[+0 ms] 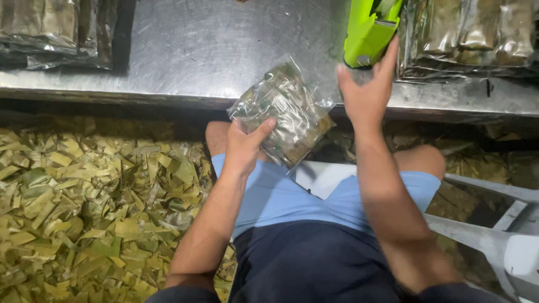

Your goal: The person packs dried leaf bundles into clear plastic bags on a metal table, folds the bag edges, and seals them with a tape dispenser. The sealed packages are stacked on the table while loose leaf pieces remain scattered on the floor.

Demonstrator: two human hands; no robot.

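Observation:
My left hand (244, 147) grips a clear plastic pouch (286, 112) packed with a leaf-wrapped block, holding it by its lower left edge just above my knees, at the front edge of the steel table (213, 50). My right hand (368, 92) is raised to the right of the pouch with fingers spread, holding nothing. Its fingertips reach up to the lower end of a bright green tool (368, 33) that lies on the table.
Stacks of filled clear pouches lie on the table at the back left (53, 31) and back right (469, 36). A heap of cut green leaf scraps (90, 207) covers the floor to my left. A white plastic chair (499, 235) is under me, to the right.

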